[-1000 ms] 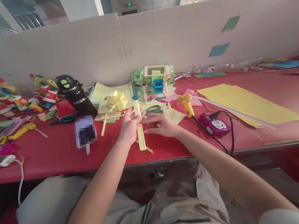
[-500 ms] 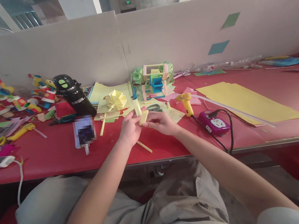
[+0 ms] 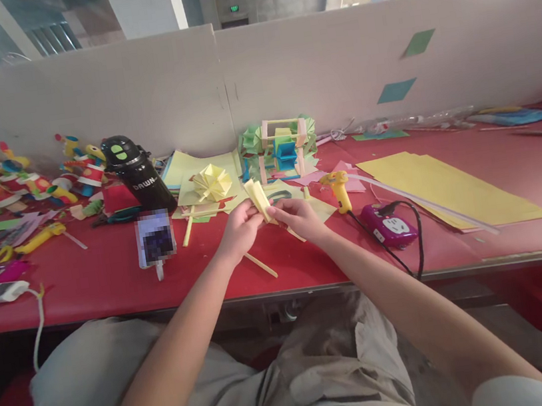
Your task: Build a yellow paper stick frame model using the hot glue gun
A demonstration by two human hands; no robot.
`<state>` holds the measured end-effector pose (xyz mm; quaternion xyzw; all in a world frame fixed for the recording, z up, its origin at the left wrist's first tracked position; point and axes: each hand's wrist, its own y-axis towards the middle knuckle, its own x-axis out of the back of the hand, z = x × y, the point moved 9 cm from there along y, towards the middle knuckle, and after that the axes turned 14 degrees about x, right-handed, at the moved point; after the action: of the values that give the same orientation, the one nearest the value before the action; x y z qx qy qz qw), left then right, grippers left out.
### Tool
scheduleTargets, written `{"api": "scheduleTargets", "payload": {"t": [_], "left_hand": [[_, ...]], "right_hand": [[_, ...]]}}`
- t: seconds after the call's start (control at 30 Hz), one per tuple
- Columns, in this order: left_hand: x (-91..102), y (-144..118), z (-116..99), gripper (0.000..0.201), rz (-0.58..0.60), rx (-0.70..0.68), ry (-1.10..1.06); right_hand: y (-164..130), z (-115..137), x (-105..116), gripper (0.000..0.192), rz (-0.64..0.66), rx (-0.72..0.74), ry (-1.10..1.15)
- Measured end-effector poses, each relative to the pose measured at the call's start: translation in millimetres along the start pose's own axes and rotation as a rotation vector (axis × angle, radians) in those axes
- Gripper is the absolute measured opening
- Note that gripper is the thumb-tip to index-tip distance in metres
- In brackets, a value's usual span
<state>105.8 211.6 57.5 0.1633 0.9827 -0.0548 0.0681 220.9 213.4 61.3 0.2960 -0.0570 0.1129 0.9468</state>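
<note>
While both hands (image 3: 268, 220) pinch folded paper strip (image 3: 259, 199), red table (image 3: 110, 279)

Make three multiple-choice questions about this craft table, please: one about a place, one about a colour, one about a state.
1. Where does the glue gun stand?
A. Right of the hands, beside the purple power socket
B. Left of the black bottle
C. On the person's lap

2. What colour is the folded paper strip in the hands?
A. Blue
B. Pale yellow
C. Red

3. How is the strip held?
A. It lies flat on the table, untouched
B. Only the left hand touches it
C. It is lifted off the red table, pinched between left hand and right hand

Answers:
1 A: the yellow gun stands right of the right hand, just beyond and left of the socket.
2 B: the paper shows pale yellow above the fingers.
3 C: fingers of both hands grip its lower end, above the table.
</note>
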Motion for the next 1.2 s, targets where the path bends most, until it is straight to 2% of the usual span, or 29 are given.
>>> {"api": "scheduleTargets", "payload": {"t": [0.1, 0.2, 0.33, 0.4, 0.53, 0.77, 0.93, 1.2], "left_hand": [[0.1, -1, -2, 0.036, -0.004, -0.019, 0.074], [5.7, -4, -9, 0.036, -0.027, -0.022, 0.026], [27.0, -12, -26, 0.036, -0.214, -0.111, 0.024], [32.0, -14, -31, 0.038, -0.258, -0.144, 0.062], [32.8, -13, -31, 0.039, -0.232, -0.164, 0.083], [38.9, -10, -26, 0.048, -0.268, -0.148, 0.124], [40.2, -9, -23, 0.043, -0.226, -0.149, 0.072], [37.0, -8, -25, 0.041, -0.137, -0.124, 0.021]], "right_hand": [[1, -2, 4, 0.047, -0.027, -0.003, -0.020], [0, -7, 6, 0.047, -0.043, -0.028, 0.006], [-1, -14, 7, 0.046, -0.068, -0.069, 0.071], [-1, -14, 8, 0.045, -0.079, -0.058, 0.089], [1, -8, 12, 0.045, -0.108, 0.019, 0.076], [3, -4, 17, 0.049, -0.163, 0.067, 0.080], [3, -5, 16, 0.045, -0.131, 0.059, 0.045], [4, -8, 16, 0.045, -0.127, 0.008, 0.107]]}}
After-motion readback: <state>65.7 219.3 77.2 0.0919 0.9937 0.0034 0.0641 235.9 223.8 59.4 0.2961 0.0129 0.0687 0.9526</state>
